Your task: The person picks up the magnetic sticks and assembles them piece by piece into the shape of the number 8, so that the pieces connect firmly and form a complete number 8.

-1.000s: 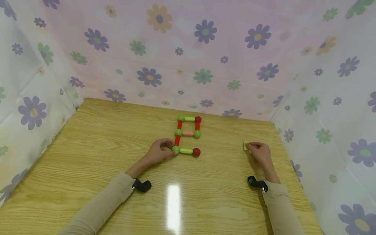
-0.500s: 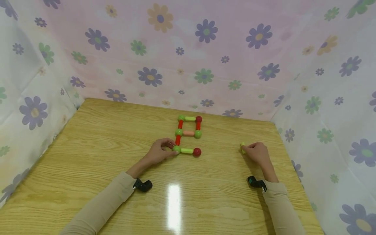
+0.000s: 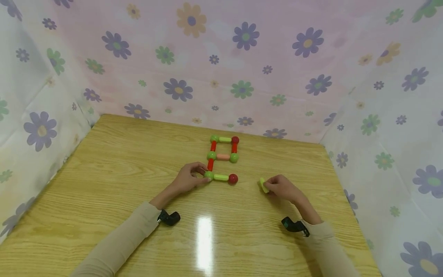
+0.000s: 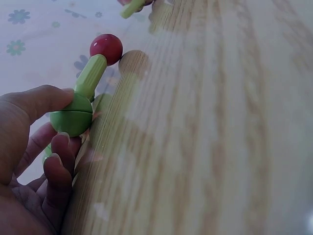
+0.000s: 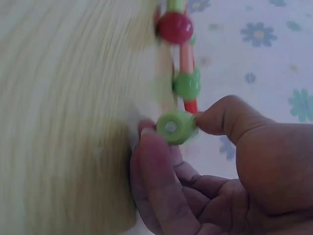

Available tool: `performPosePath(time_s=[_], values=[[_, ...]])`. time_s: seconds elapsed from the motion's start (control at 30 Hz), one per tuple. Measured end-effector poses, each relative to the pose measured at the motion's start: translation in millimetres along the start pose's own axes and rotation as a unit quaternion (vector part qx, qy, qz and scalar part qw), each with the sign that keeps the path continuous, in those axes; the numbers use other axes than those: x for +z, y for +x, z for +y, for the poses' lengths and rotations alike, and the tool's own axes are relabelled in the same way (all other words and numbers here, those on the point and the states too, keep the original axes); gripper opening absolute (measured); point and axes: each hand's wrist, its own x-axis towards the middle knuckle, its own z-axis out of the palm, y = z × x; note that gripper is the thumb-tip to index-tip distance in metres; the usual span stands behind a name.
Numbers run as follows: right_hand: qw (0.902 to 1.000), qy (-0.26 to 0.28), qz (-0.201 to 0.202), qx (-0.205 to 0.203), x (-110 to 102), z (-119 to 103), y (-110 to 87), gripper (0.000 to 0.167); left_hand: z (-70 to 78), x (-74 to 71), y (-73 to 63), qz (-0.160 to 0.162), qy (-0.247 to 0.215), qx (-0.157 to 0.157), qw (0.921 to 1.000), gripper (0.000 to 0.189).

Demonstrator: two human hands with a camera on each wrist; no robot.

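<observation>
My left hand (image 3: 188,177) pinches the green ball (image 4: 72,115) at the near left corner of a figure built of balls and rods on the table. From that ball a yellow-green rod (image 3: 220,177) runs right to a dark red ball (image 3: 233,179). Behind, red rods (image 3: 210,164), a pink rod (image 3: 223,157) and more balls form a small square. My right hand (image 3: 282,187) holds a loose yellow-green magnetic rod (image 5: 177,128) between thumb and fingers, to the right of the near red ball. A round metal spot shows on the rod's end in the right wrist view.
The wooden table (image 3: 138,146) has a floral cloth (image 3: 214,69) standing along its back and both sides. A bright light reflection (image 3: 205,242) lies near the front. A black wrist camera (image 3: 294,225) sits on the right wrist, another (image 3: 169,217) on the left.
My right hand has moved left and a little nearer to me, carrying the yellow-green rod toward the near red ball. The left hand and the built figure have stayed in place.
</observation>
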Motion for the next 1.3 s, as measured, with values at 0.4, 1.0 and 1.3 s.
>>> performPosePath(time_s=[0.4, 1.0, 1.3], values=[[0.9850, 0.169, 0.030, 0.021, 40, -22, 23.3, 0.038, -0.2, 0.9, -1.6, 0.005, -0.011, 0.012, 0.9999, 0.034], [0.9502, 0.290, 0.113, 0.003, 61, -30, 52.9, 0.041, 3.6, 0.6, -2.6, 0.008, 0.000, 0.000, 1.0000, 0.032], [0.9453, 0.291, 0.147, 0.005, 63, -33, 62.6, 0.038, 2.2, 0.6, -1.4, 0.008, 0.000, 0.003, 1.0000, 0.032]])
